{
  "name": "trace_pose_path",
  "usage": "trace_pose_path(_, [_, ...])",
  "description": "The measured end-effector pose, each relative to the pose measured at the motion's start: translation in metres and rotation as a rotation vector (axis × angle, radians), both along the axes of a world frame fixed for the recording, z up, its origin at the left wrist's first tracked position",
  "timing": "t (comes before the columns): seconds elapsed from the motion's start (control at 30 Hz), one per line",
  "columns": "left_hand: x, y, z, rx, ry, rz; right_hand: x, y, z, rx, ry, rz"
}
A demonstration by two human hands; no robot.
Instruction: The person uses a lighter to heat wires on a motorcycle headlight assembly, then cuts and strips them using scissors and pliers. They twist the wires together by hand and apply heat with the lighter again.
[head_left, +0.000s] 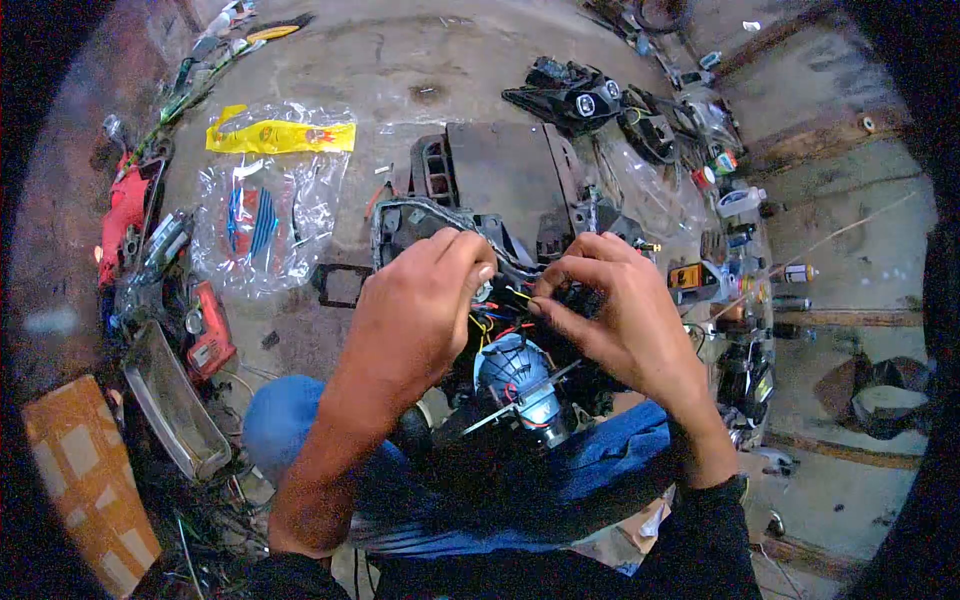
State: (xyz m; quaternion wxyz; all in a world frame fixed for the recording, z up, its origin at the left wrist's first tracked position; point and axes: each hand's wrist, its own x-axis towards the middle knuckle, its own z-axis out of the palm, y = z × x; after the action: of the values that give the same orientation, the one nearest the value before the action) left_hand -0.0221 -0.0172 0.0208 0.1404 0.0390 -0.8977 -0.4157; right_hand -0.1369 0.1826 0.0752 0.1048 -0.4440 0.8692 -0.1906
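Between my knees lies a projector lamp unit (515,372) with a round bluish back and a metal bracket. Coloured wires (482,325) run up from it toward an open black headlight housing (398,222). My right hand (625,315) is closed, thumb and forefinger pinching a thin yellow-tipped wire (519,293). My left hand (420,295) is also closed in a pinch, just left of the wires. Its fingertips face away, so what it grips is hidden. Both hands are above the near side of the housing, a small gap apart.
A flat dark box (505,175) stands beyond the housing. To the left are a clear plastic bag (265,220), a red power tool (210,335) and a long lamp frame (175,400). Another headlight (570,97) lies far right. Bottles and cans (740,202) line the right wall.
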Motion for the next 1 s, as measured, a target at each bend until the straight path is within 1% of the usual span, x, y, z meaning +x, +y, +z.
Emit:
trace_pose_path(0.23, [-0.0047, 0.0062, -0.0016, -0.002, -0.028, -0.008, 0.0003, 0.0052, -0.0001, -0.058, -0.055, -0.009])
trace_pose_path(0.53, [-0.0060, 0.0070, 0.0002, -0.015, -0.034, -0.033, -0.0001, 0.0069, -0.0026, -0.072, -0.116, -0.025])
trace_pose_path(0.63, [-0.0048, 0.0066, 0.0019, 0.013, -0.040, -0.026, -0.0006, 0.0071, -0.0020, -0.079, -0.115, -0.023])
trace_pose_path(1.0, [-0.0039, 0.0087, 0.0024, -0.009, -0.044, -0.034, 0.0006, 0.0062, -0.0039, -0.067, -0.102, -0.029])
